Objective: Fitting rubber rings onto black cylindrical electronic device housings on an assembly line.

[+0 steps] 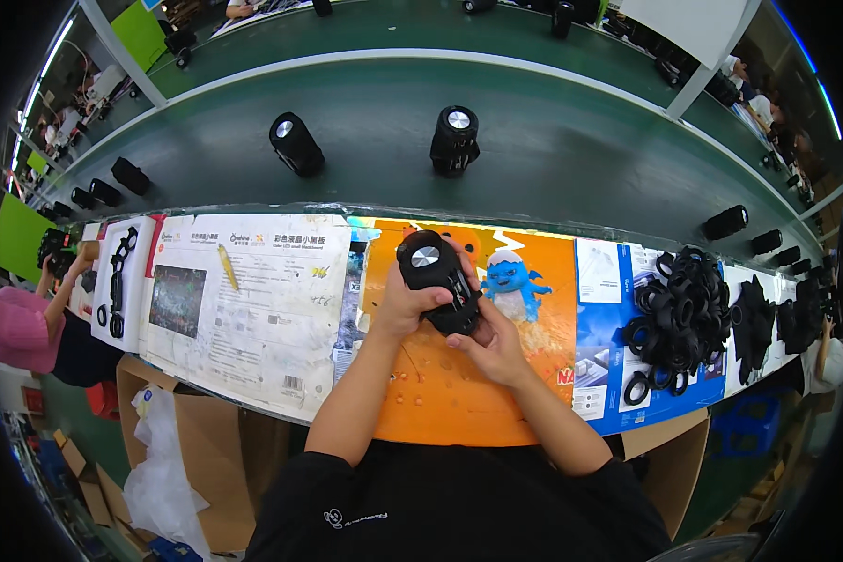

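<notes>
Between both my hands, above the orange mat, is a black cylindrical portable speaker (437,276) with a round silver disc at its upper end. My left hand (405,304) wraps its left side, thumb lying across the body. From the right, my right hand (493,345) grips the lower part, with fingers reaching behind it. The speaker is tilted, its silver end away from me. Fingers behind it are partly hidden. Beneath lies the orange mat (478,403) with a blue cartoon figure printed on it.
Black rubber rings (679,314) are heaped on the right. A yellow cutter knife (228,268) lies on white cardboard (281,347) at left. Similar speakers stand on the green conveyor (375,140) beyond the bench. An open carton (211,459) sits below left. Co-workers sit on either side.
</notes>
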A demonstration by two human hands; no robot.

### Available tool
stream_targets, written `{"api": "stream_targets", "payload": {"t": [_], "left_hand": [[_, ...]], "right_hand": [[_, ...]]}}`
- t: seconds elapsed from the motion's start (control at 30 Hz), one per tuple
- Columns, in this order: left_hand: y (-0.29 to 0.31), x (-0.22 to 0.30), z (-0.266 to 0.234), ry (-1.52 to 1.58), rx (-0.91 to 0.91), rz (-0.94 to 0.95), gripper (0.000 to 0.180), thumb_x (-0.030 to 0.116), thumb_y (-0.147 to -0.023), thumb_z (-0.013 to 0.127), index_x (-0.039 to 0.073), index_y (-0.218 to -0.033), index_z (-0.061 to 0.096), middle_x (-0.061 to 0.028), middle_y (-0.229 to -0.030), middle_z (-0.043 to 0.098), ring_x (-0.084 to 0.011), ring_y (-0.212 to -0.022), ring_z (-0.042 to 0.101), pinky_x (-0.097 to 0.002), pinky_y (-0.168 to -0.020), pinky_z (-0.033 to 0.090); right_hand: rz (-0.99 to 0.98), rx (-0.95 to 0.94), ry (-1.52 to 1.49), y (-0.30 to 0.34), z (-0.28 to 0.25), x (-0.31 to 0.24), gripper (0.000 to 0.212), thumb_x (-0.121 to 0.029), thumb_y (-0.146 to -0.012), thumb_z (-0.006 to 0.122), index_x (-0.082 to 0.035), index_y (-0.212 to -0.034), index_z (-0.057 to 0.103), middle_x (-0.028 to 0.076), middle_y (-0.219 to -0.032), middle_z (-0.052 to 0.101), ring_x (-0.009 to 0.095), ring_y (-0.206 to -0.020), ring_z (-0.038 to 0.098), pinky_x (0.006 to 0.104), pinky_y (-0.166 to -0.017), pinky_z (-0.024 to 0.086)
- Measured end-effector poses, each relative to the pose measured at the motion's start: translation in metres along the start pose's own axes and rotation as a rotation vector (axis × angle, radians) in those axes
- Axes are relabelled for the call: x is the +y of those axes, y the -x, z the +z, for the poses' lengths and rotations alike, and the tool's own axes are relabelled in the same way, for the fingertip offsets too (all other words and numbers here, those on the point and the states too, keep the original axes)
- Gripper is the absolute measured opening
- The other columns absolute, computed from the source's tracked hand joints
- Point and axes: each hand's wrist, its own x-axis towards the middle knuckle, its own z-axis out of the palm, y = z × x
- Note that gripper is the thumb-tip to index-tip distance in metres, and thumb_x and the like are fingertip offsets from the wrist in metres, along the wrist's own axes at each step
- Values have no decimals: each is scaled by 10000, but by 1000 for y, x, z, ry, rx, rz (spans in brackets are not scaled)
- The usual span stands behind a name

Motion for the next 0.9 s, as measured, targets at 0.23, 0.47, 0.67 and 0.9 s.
{"api": "stream_targets", "payload": {"t": [0.23, 0.47, 0.67, 0.9], "left_hand": [[-2, 2, -9, -33, -92, -15, 735, 297, -776, 1014, 29, -1342, 628, -142, -1083, 751, -325, -1021, 781, -477, -947, 650], [1, -3, -10, -42, -124, -6, 691, 293, -800, 983, 34, -1331, 624, -135, -1084, 745, -316, -1026, 771, -469, -960, 643], [2, -14, 0, 52, -44, -2, 653, 202, -791, 968, 44, -1324, 625, -140, -1115, 741, -286, -1026, 780, -430, -944, 657], [3, -13, -14, 81, -75, -45, 671, 344, -862, 948, 105, -1363, 572, -108, -1129, 660, -295, -1077, 714, -443, -974, 615]], "right_hand": [[7, -14, -24, -1, 3, -5, 915, 38, -994, 819, 32, -1740, 289, 106, -1614, 521, 213, -1467, 555, 392, -1238, 477], [32, -29, -47, 0, 1, -8, 920, 37, -989, 824, 25, -1743, 296, 101, -1611, 524, 216, -1458, 566, 392, -1235, 482], [61, 42, -41, 3, -4, -2, 938, 12, -990, 836, -6, -1753, 291, 94, -1591, 537, 207, -1440, 580, 385, -1224, 492], [2, 5, 66, -1, 4, -6, 825, -96, -1036, 817, -46, -1731, 374, 111, -1510, 614, 199, -1396, 609, 401, -1164, 527]]}}
